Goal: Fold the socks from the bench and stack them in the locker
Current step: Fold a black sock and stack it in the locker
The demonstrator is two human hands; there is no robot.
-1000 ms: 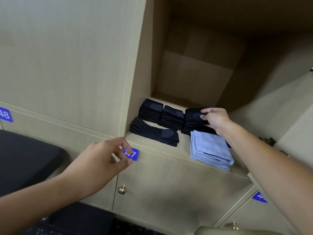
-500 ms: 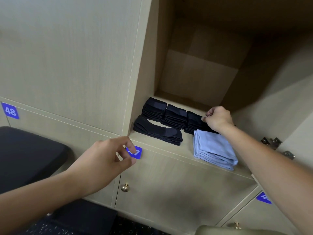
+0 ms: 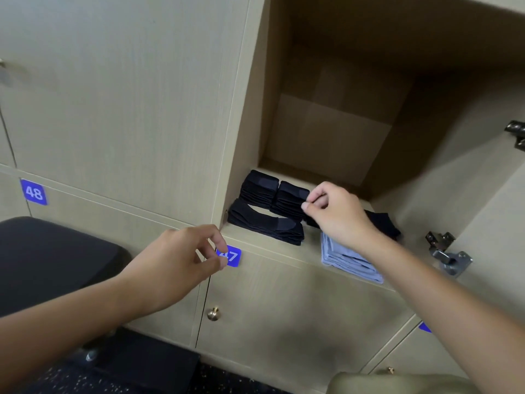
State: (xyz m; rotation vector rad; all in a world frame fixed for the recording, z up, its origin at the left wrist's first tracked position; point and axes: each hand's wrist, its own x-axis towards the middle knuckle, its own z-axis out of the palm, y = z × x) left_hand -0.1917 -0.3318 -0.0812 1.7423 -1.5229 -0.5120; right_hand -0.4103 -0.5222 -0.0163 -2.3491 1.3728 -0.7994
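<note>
The open locker (image 3: 326, 132) holds folded socks on its floor. Two black stacks (image 3: 260, 189) (image 3: 291, 200) sit side by side at the back, and a third black stack (image 3: 383, 223) shows partly behind my right hand. A long folded black pair (image 3: 264, 223) lies in front of them. A light blue stack (image 3: 349, 260) sits at the front right edge. My right hand (image 3: 335, 214) hovers above the third black stack with fingers loosely curled and nothing in them. My left hand (image 3: 176, 265) hangs below the locker's left corner, loosely curled and empty.
A black padded bench (image 3: 48, 260) is at the lower left. Closed locker doors carry blue labels 48 (image 3: 33, 192) and 47 (image 3: 231, 255), with a brass knob (image 3: 213, 313) below. The open door and its metal hinges (image 3: 449, 251) stand at the right.
My right hand let go of the third black stack and lifted up and slightly left off it. My left hand stayed about where it was.
</note>
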